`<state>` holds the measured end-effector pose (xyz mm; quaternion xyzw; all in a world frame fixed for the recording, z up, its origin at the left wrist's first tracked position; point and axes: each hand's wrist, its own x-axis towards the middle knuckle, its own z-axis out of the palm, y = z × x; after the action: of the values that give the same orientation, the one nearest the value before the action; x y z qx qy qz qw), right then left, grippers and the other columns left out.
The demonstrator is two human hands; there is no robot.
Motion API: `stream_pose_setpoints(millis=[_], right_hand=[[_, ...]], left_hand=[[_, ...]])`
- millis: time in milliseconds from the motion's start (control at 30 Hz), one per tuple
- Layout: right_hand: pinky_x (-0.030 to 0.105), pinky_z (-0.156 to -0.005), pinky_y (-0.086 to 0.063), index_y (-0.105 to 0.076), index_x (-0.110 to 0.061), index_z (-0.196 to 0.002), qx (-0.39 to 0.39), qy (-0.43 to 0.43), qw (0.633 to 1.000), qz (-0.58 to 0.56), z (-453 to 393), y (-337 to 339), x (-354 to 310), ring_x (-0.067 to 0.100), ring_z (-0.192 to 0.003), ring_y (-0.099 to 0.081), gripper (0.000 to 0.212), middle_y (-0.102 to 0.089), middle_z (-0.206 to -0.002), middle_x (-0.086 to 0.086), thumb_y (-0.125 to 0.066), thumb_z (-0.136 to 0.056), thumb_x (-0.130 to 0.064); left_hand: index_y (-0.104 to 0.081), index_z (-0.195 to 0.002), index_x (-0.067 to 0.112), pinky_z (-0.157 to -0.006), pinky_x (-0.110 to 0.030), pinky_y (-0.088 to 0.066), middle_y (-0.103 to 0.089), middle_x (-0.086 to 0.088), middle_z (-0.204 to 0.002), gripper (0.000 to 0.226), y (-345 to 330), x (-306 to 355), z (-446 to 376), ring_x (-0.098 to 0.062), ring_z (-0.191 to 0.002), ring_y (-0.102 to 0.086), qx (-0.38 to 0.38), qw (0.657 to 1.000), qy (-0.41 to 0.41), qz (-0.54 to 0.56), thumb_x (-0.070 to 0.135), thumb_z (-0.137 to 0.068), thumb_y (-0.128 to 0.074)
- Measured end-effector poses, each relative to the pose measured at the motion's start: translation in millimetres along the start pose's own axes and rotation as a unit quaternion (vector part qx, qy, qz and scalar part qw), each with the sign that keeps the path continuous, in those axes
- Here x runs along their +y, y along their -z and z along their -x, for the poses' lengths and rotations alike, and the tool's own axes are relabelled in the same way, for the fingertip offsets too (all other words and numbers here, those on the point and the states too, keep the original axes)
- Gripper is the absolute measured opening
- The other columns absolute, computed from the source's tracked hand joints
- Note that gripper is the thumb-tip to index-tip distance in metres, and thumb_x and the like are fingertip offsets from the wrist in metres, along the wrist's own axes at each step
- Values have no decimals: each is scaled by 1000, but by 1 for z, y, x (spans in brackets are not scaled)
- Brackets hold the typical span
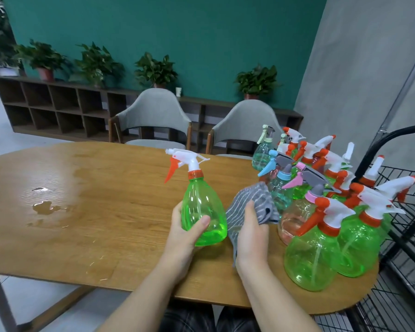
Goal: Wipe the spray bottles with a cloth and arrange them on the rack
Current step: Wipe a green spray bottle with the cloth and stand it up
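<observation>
Above the desk (106, 212), my left hand (186, 232) grips a green spray bottle (203, 207) upright while, at its 3 o'clock, my right hand (250, 232) fingers pinch the grey cloth (252, 202).

Far wall (153, 27): deep teal, plain.
Right wall (359, 56): grey, concrete-like, slanting toward the near right.
Floor (0, 130): pale grey, smooth.
Low shelf unit (58, 109): dark wood, open cubbies, running along the far wall.
Potted plants (155, 69): leafy green, standing in a row on top of the shelf unit.
Chairs (153, 111): two, grey upholstered with wooden frames, at the table's far side.
Table (94, 212): oval, light wood grain, with wet patches (43, 207) at left.
Light: soft, glare on the tabletop's left.
</observation>
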<state>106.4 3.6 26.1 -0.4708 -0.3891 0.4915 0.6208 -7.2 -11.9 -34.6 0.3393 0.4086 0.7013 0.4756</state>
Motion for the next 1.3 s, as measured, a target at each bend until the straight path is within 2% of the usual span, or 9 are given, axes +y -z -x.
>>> stream_pose_setpoints(millis=[133,233,300,367,500,867,1033,1133,1300], right_hand=[[21,-100,-40,-60,-29,-116,-93,159,978,93,-3,-16,-9,9,-119,-52,25,-59,-125,0,-47,-98,-40],[34,-119,7,-20,-42,-146,-172,296,896,285,-16,-30,-11,5,-145,9,56,-4,-156,-22,-45,-97,-29],[40,-117,14,-10,-45,-147,-242,310,829,398,-22,-35,-9,3,-142,23,69,10,-153,-27,-45,-96,-15],[47,-120,4,-20,-42,-148,-300,308,780,454,-26,-36,-1,3,-144,17,69,3,-156,-24,-41,-87,-17],[44,-118,-18,-55,-32,-132,-308,299,796,426,-26,-29,10,1,-146,1,67,-27,-153,-22,-34,-69,-22],[34,-118,-7,-73,-18,-89,-344,409,796,284,1,-5,45,0,-133,-40,47,-69,-102,-14,-38,-59,-27],[27,-101,-38,-69,-12,-64,-341,317,877,114,1,10,42,10,-91,-66,26,-72,-83,1,-52,-68,-32],[28,-73,-50,-60,-7,-68,-186,48,971,-140,-1,7,24,20,-64,-63,20,-64,-62,8,-58,-70,-27],[36,-73,-51,-62,-10,-93,-58,-155,952,-258,-20,-11,-5,23,-81,-65,26,-69,-87,9,-42,-99,-26]], left_hand=[[-48,-128,32,-65,-39,-58,-72,4,-105,66,3,-3,2,-16,-89,-71,-20,998,35,41,30,-69,-78],[-49,-132,29,-69,-44,-58,-72,1,-110,87,3,-3,1,-18,-91,-71,-41,997,51,34,56,-58,-86],[-51,-131,32,-71,-48,-57,-70,-1,-118,97,2,-2,2,-23,-98,-70,-36,998,57,21,73,-48,-81],[-50,-134,32,-70,-47,-57,-65,-3,-127,85,3,-2,1,-26,-104,-69,-24,998,53,3,80,-65,-64],[-47,-138,31,-69,-46,-58,-66,-6,-127,84,6,-4,-2,-26,-108,-68,-38,997,70,8,80,-70,-40],[-55,-132,7,-100,-43,-49,-63,-21,-127,98,10,2,-1,-32,-120,-60,-19,985,86,151,79,-72,-26],[-56,-130,8,-77,-38,-58,-67,-19,-120,86,7,0,-3,-30,-108,-67,-10,989,56,134,77,-79,-43],[-46,-137,13,-61,-43,-57,-62,-21,-127,98,8,-1,-4,-30,-97,-69,22,993,70,94,67,-61,-76],[-45,-138,10,-68,-46,-55,-61,-22,-129,109,9,-3,-4,-39,-102,-64,22,990,98,101,67,-54,-82]])
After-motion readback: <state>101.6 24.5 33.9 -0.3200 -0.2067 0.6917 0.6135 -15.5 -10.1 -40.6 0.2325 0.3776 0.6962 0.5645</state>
